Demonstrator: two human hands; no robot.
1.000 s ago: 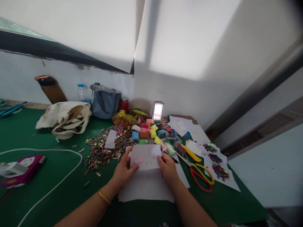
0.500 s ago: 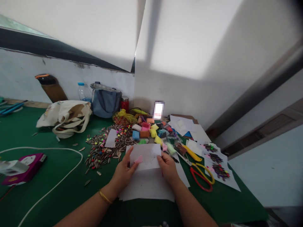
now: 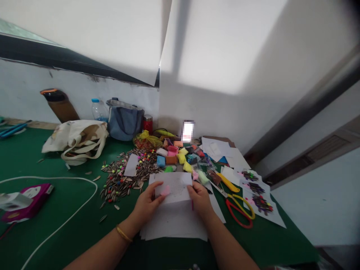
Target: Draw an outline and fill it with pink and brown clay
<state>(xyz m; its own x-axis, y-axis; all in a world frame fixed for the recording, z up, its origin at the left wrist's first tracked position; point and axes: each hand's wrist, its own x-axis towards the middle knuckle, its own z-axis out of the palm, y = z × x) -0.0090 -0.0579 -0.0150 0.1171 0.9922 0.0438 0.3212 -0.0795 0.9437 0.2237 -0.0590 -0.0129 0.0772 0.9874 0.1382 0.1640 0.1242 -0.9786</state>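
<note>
My left hand (image 3: 146,204) and my right hand (image 3: 200,198) grip the two side edges of a small white sheet (image 3: 176,184) with a faint drawing on it. A small pink lump of clay (image 3: 165,191) sits at my left thumb on the sheet. The sheet is held over larger white papers (image 3: 174,225) that lie on the green table (image 3: 70,221). Something thin and red or pink (image 3: 192,205) pokes out under my right hand. Coloured clay blocks (image 3: 180,155) lie just beyond the sheet.
A heap of sunflower seeds with coloured beads (image 3: 123,176) lies to the left. To the right are scissors with red and yellow handles (image 3: 239,210), a yellow cutter (image 3: 227,183) and decorated papers (image 3: 257,197). Bags (image 3: 78,140), bottles and a white cable (image 3: 56,225) lie further left.
My left fingers have curled in further over the sheet's left edge, near the pink lump. Everything else is as before.
</note>
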